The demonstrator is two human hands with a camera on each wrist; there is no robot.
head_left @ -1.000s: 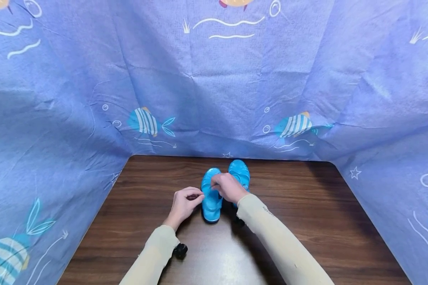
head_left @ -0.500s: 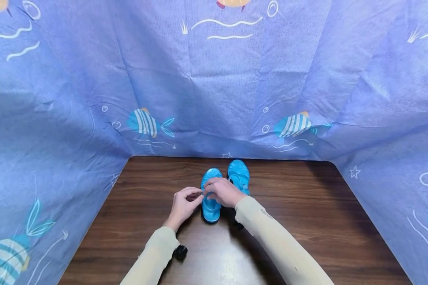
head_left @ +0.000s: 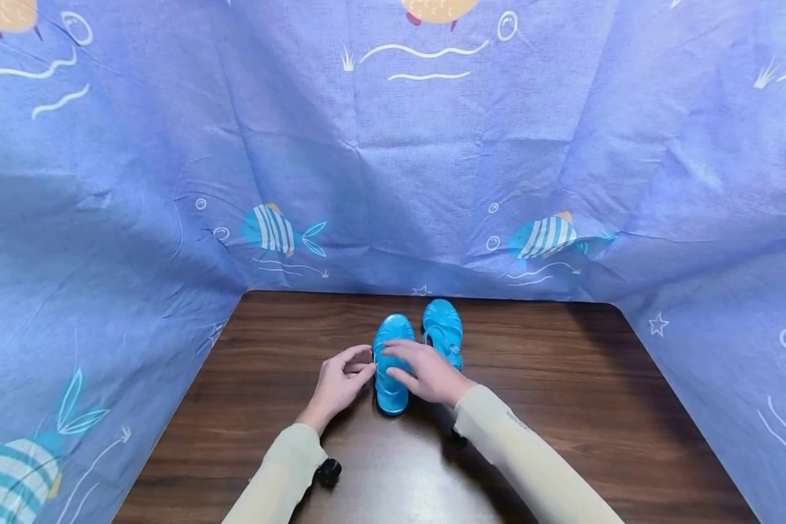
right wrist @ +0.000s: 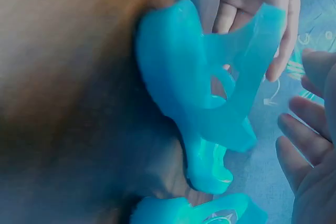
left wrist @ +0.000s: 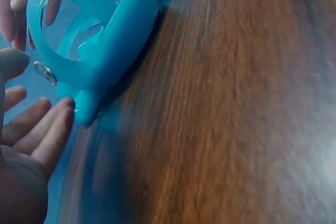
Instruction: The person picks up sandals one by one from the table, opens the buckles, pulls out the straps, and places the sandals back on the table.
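Note:
Two bright blue sandals stand side by side on the table. The left sandal [head_left: 393, 397] has its strap [left wrist: 39, 24] raised in a loop, with a small round metal buckle [left wrist: 45, 73] on its side. Beside that buckle is my left hand [head_left: 339, 382], fingers spread and thumb apart from them; nothing is held in it. My right hand [head_left: 432, 372] hovers over the left sandal with loosely straight fingers, holding nothing; a gap between it and the strap shows in the right wrist view. The right sandal [head_left: 442, 320] stands slightly farther back, partly behind my right hand.
The dark wooden table [head_left: 563, 407] extends around the sandals. A blue cloth [head_left: 426, 182] printed with fish hangs along its back and sides. A black wrist device [head_left: 328, 473] sits under the left sleeve.
My right hand has drawn over from between the sandals to the left sandal's strap, then back rightwards with fingers opened. My left hand has stayed by the buckle, its fingertips parting.

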